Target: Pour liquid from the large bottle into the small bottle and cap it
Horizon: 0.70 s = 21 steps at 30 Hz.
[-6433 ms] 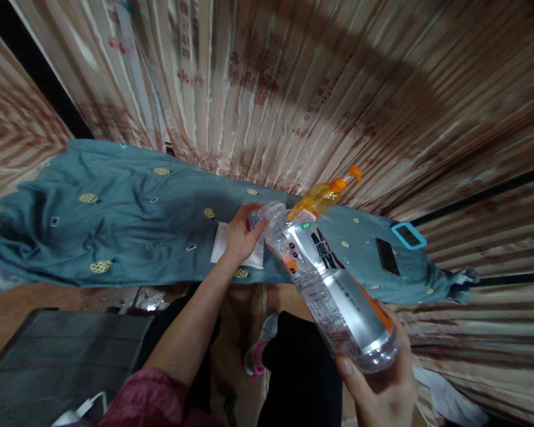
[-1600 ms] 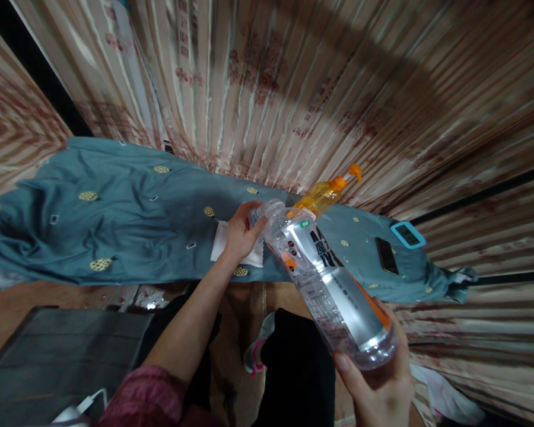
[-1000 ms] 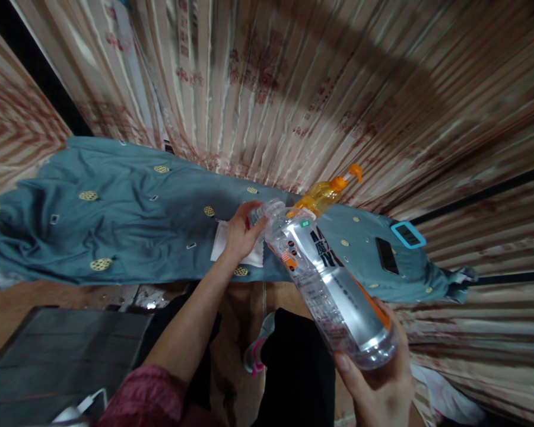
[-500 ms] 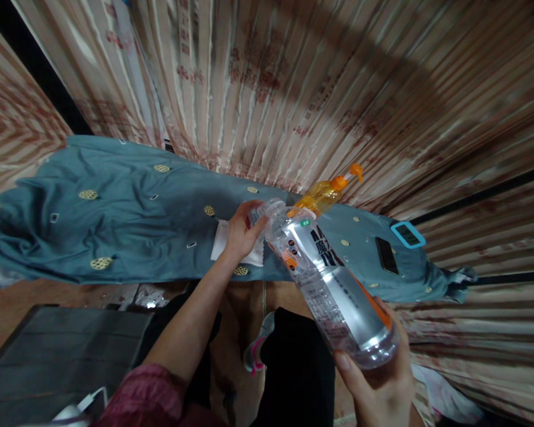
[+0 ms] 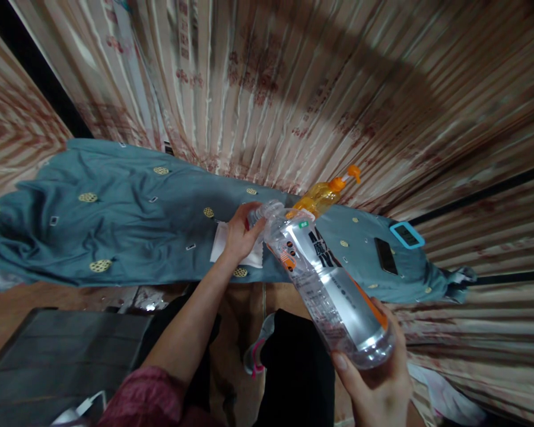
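My right hand (image 5: 376, 379) grips the base of a large clear plastic bottle (image 5: 327, 284) with a silver and orange label, held tilted with its neck pointing away from me. My left hand (image 5: 240, 234) is closed around the bottle's neck at the cap end. Under the left hand lies a white cloth or paper (image 5: 220, 243) on a teal patterned cover (image 5: 115, 219). Just behind the bottle's neck stands an orange pump bottle (image 5: 324, 194).
A black phone (image 5: 385, 256) and a small device with a teal frame (image 5: 407, 235) lie on the teal cover to the right. Pleated striped curtains (image 5: 293, 89) hang behind. A dark grey surface (image 5: 57, 350) is at lower left.
Almost nothing differs; both hands keep their hold on the clear bottle, which has shifted only slightly.
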Each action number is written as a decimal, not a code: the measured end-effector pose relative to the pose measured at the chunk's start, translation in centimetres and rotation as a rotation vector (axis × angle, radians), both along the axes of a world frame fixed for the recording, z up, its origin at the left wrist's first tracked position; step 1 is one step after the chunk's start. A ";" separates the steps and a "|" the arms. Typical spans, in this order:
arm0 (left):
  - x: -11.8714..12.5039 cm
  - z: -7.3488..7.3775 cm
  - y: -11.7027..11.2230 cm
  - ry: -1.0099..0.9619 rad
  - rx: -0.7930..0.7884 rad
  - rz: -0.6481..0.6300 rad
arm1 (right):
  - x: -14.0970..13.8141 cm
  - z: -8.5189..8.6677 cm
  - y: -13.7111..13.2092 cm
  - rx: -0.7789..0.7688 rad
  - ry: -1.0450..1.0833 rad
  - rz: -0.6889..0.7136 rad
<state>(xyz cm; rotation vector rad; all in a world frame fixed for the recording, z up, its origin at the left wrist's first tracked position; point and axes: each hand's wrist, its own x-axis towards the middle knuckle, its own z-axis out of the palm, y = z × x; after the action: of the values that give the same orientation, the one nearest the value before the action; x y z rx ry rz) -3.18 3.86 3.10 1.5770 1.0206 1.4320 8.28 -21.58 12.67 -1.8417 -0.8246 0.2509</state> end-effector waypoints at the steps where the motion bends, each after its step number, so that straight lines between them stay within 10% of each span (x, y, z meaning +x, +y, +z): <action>1: 0.0 0.0 0.0 -0.003 -0.001 -0.003 | 0.0 0.0 0.0 -0.002 0.004 0.001; 21: -0.3 -0.3 0.1 0.001 -0.010 -0.005 | 0.8 -2.4 -0.9 0.082 0.070 0.089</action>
<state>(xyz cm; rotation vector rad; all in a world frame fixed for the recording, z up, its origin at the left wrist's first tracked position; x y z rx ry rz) -3.50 3.96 2.78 1.5719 1.0219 1.4204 9.07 -22.44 10.25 -1.7131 -0.8569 0.3312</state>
